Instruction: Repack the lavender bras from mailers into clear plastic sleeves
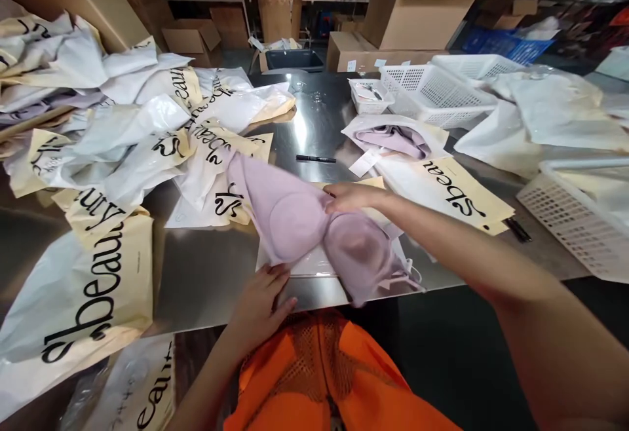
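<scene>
A lilac bra (pixel 299 224) lies spread with its cups up, across the near part of a steel table. Beneath it shows part of a white and cream plastic bag (pixel 314 266). My right hand (pixel 352 196) reaches in from the right, its fingers closed on the bra's upper edge between the cups. At the bra's lower left edge rests my left hand (pixel 265 297), fingers stretched out and thumb apart, with the fingertips touching the fabric or the bag under it. A thin strap hangs by the right cup near the table edge.
Printed plastic bags (pixel 147 123) heap up on the left. A black pen (pixel 316 158) lies beyond the bra. To the right are an open bag (pixel 417 169) with lilac fabric, white baskets (pixel 432 93), another basket (pixel 574 215) and a black marker (pixel 518 229). Cardboard boxes (pixel 417 18) stand behind.
</scene>
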Demonstrator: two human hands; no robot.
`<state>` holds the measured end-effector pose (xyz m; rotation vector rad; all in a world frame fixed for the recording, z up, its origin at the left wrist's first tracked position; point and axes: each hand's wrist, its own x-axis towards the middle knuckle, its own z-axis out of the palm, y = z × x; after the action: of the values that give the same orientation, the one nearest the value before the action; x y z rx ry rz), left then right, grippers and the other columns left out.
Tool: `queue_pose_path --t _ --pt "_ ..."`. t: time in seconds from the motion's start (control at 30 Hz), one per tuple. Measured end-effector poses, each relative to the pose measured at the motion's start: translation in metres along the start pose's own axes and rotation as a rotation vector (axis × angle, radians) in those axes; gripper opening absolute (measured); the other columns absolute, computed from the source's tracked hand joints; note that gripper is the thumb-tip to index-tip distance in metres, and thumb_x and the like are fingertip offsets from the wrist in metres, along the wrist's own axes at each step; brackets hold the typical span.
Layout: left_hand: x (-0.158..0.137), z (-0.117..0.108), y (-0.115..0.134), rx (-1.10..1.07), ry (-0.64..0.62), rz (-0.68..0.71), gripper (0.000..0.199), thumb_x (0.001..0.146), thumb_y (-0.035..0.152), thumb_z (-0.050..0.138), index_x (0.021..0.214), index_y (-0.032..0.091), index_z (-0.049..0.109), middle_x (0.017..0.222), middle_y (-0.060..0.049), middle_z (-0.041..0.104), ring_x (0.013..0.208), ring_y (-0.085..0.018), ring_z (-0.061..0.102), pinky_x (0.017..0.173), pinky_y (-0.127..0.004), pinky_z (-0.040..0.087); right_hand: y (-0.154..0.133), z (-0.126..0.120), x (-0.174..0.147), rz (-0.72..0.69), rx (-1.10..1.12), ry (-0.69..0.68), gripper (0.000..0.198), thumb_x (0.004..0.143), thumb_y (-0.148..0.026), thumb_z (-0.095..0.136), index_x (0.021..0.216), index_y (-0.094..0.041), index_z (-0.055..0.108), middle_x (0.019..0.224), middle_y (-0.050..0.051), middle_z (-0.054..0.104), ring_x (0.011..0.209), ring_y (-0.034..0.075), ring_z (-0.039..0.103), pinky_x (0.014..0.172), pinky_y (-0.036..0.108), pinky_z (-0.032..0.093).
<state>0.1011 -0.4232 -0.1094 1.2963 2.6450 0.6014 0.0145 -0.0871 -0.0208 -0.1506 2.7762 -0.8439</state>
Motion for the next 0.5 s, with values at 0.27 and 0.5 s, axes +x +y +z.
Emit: queue_pose_path --t 0.27,0.5 --pt "-0.036 -0.055 -0.04 -0.06 0.364 -0.148 0.014 0.096 0.03 0.054 0.095 0.027 0.069 0.099 0.001 0.075 0.096 -0.019 0.07 0.085 -0.032 0.058 0.055 0.012 -0.125 0.377 0.228 0.647 0.037 0.08 -0.047 0.066 0.108 -0.024 0.066 0.101 0.01 0.071 0.095 0.026 0.067 0.082 0.04 0.054" --pt "0.068 -0.109 -0.087 0.246 0.382 -0.043 0.035 0.099 0.037 0.041 0.109 0.015 0.066 0.115 -0.01 0.069 0.114 -0.025 0.062 0.1 -0.037 0.048 0.078 0.068 -0.17 0.395 0.177 0.445 0.049 0.078 -0.062 0.064 0.107 -0.023 0.067 0.108 0.013 0.068 0.094 0.031 0.065 0.08 0.045 0.053"
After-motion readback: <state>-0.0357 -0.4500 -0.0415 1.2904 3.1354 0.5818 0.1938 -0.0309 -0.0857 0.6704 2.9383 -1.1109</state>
